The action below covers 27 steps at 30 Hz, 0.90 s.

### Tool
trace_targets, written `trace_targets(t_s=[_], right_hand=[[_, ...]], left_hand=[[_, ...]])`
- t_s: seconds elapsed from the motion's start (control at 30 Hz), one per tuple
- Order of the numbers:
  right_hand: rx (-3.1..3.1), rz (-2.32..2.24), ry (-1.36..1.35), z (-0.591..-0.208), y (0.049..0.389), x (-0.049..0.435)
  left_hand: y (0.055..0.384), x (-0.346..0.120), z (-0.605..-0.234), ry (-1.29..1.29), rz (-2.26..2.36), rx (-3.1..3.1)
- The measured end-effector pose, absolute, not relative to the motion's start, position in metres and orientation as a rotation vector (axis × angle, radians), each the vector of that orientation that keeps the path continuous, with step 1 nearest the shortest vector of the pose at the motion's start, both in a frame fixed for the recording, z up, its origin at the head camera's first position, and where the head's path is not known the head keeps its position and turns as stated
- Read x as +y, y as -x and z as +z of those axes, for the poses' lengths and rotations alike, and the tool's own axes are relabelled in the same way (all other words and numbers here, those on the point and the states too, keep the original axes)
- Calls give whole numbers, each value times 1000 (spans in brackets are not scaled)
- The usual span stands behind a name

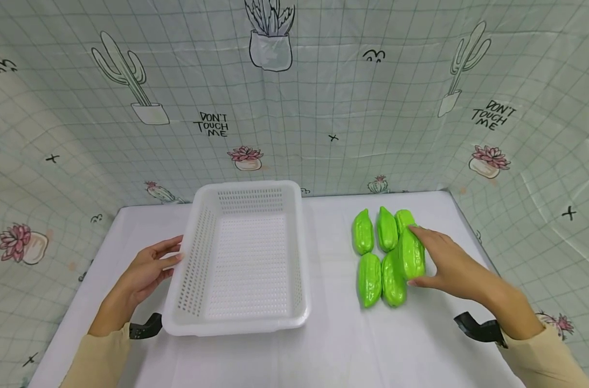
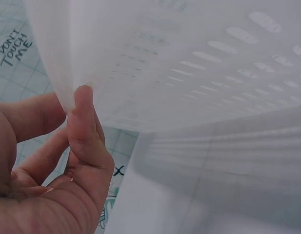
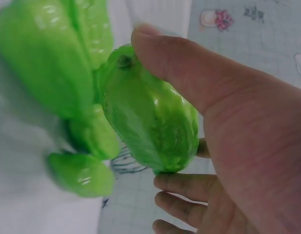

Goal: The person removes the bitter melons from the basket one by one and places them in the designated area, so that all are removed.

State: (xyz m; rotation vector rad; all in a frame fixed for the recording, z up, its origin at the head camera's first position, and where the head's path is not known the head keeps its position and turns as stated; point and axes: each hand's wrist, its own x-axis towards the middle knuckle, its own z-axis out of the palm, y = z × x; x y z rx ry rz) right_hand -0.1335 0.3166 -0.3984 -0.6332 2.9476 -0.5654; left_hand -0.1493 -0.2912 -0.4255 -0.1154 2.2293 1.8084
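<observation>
A white plastic basket (image 1: 236,325) with perforated walls sits left of the table's middle, nothing inside it. My left hand (image 1: 151,268) pinches its left rim, thumb on one side and fingers on the other, as the left wrist view shows. Over on the right, my right hand (image 1: 461,269) holds a glossy green bitter melon (image 1: 413,256) between thumb and fingertips, thumb at its near, stemmed end. In the right wrist view this bitter melon (image 3: 150,114) stands close to the camera. Several more bitter melons (image 1: 369,280) lie in two rows just left of it.
A white cloth covers the table (image 1: 333,345). Behind and at both sides hangs a grid-patterned curtain (image 1: 313,97) with cactus drawings. Bare tabletop separates the basket from the bitter melons. A black strap piece (image 1: 478,327) sits at the right wrist, another at the left.
</observation>
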Motion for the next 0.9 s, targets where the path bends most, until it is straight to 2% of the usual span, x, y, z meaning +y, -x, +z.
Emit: trace_targets(t_s=[0.33, 0.9], right_hand=[[2921, -589, 583, -426, 116, 337], [2901, -548, 616, -452, 111, 338]], left_hand=[[149, -290, -425, 119, 1806, 2226], [148, -290, -424, 140, 1793, 2227]])
